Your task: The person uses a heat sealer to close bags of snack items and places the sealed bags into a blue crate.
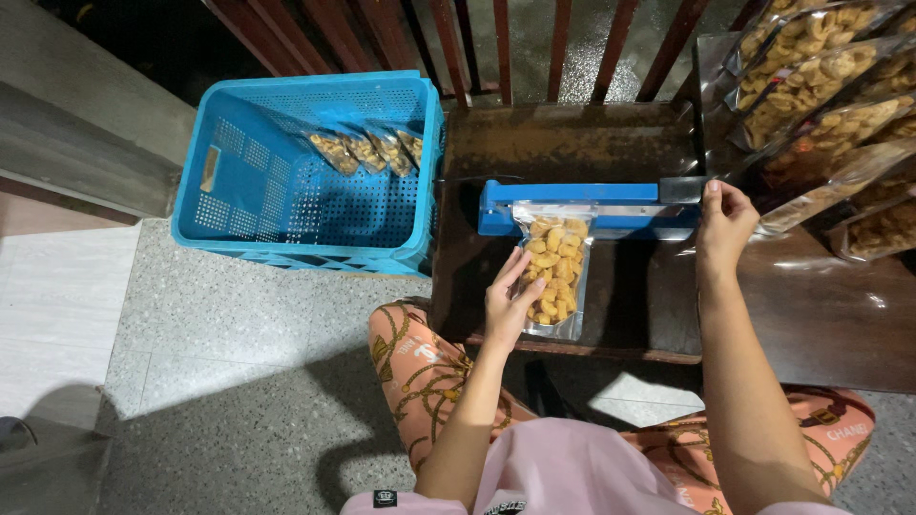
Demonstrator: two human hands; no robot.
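Note:
A clear pouch of yellow-brown nuts (555, 272) lies on a dark wooden table (630, 305), its top edge tucked under the bar of a blue heat sealer (592, 208). My left hand (508, 305) grips the pouch at its left side. My right hand (722, 221) presses down on the black handle end of the sealer, at the sealer's right end.
A blue plastic crate (296, 172) stands on the floor to the left, with several filled pouches (367, 148) leaning inside its far wall. More filled pouches (830, 86) are stacked at the table's right. Red-brown railing bars (496, 43) run behind. My patterned trouser legs (420, 372) are below.

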